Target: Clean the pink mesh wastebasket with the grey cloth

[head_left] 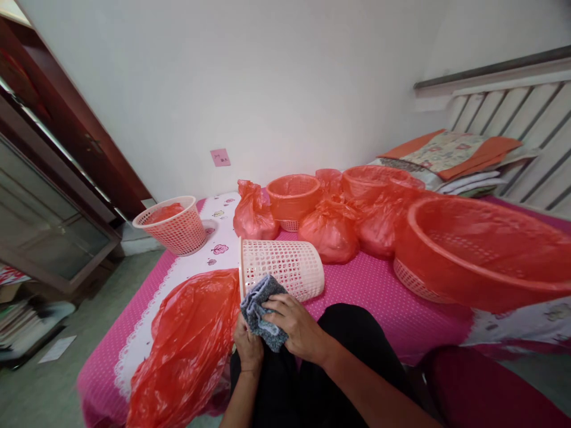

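A pale pink perforated plastic basket (300,270) lies on its side in front of me, its open end to the left. My right hand (292,324) is closed on a folded grey cloth (263,300), which rests against the basket's near side by the rim. Below the cloth, my left hand (248,346) is closed at the basket's lower rim; the cloth covers part of its fingers. Just left of the basket, a loose red plastic bag (191,345) spreads over the bed edge.
Another pink basket (178,229) with red plastic inside stands at the left. Knotted red bags (330,232) and bag-lined baskets (292,196) stand along the wall. A large red-lined basket (473,255) is at right. Folded textiles (464,154) lie by the radiator (517,119).
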`<act>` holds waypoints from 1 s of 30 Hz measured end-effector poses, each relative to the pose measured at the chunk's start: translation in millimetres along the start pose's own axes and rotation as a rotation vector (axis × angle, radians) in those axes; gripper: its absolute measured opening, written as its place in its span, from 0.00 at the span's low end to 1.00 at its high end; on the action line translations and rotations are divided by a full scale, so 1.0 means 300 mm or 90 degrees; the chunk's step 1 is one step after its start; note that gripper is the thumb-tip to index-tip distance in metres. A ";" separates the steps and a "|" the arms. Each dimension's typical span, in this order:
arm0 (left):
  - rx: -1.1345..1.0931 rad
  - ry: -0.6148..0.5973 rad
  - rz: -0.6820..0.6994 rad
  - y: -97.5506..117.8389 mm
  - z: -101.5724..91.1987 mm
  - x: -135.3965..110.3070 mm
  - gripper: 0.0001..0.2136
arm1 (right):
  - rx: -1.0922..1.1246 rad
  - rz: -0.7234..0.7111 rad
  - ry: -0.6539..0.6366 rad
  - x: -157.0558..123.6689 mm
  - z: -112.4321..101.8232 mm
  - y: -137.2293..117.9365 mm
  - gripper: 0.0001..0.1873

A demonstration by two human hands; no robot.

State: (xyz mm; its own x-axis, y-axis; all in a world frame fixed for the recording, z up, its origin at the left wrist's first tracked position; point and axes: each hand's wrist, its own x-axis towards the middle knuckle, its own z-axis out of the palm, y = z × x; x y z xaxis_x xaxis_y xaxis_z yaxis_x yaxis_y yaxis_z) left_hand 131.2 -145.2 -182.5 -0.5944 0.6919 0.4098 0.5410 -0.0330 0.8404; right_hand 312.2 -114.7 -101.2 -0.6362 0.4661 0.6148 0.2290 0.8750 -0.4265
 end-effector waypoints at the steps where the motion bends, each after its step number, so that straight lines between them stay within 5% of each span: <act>1: 0.005 -0.006 -0.003 0.003 -0.004 0.000 0.16 | 0.007 0.007 -0.009 -0.005 -0.010 0.005 0.26; 6: 0.022 -0.011 -0.035 0.023 -0.013 0.001 0.19 | 0.112 0.099 -0.052 -0.028 -0.104 0.051 0.23; 11: -0.003 -0.019 -0.064 0.038 -0.008 0.001 0.22 | 0.415 0.327 -0.030 -0.064 -0.268 0.126 0.14; 13: -0.009 -0.015 -0.061 0.037 -0.006 0.001 0.22 | 0.482 0.412 0.101 -0.085 -0.322 0.169 0.14; 18: 0.005 -0.006 -0.054 0.030 -0.004 0.000 0.22 | 0.380 0.543 0.604 -0.129 -0.362 0.272 0.22; 21: 0.005 -0.006 -0.051 0.032 -0.006 0.001 0.22 | 0.330 0.563 0.736 -0.133 -0.340 0.299 0.25; 26: 0.001 -0.005 -0.043 0.043 -0.010 0.003 0.23 | 0.331 0.545 0.718 -0.110 -0.267 0.312 0.27; 30: -0.004 -0.002 -0.034 0.047 -0.010 0.005 0.24 | 0.279 0.484 0.616 -0.076 -0.190 0.348 0.26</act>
State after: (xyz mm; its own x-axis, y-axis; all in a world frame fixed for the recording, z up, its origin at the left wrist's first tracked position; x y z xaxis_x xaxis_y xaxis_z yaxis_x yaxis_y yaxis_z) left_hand 136.3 -146.9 -168.9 -0.6203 0.6955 0.3626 0.5046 0.0000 0.8633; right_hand 392.6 -26.6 -122.1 0.3711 0.8877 0.2725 -0.0801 0.3229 -0.9430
